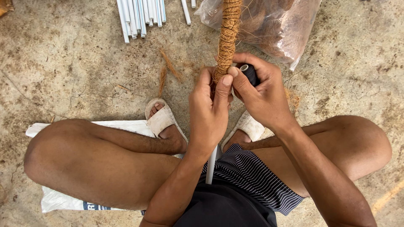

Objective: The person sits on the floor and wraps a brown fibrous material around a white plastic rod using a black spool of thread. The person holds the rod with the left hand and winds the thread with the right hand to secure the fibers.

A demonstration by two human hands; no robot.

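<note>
A person sits cross-legged on a white woven sack [63, 197] spread over a rough concrete floor [63, 71], wearing dark striped shorts [248, 176] and pale sandals [162, 119]. A bare white pipe [211, 165] rises from the lap between the forearms and runs up into both hands. The left hand [209, 112] is closed around the pipe just where its brown coir wrapping [227, 38] begins, thumb pressed up against the lowest fibres. The right hand [261, 92], touching the left, is curled around a dark spool of thread [250, 73], its thumb also bearing on the lower edge of the wrapping. The coir-bound pole stands nearly upright in front of the knees and runs out of the top of the frame. Loose strands of coir [168, 69] lie on the floor just beyond the feet. Farther off, a clear plastic bag of brown fibre [277, 25] sits behind the pole, and a bundle of white pipes [141, 17] lies to its left.
</note>
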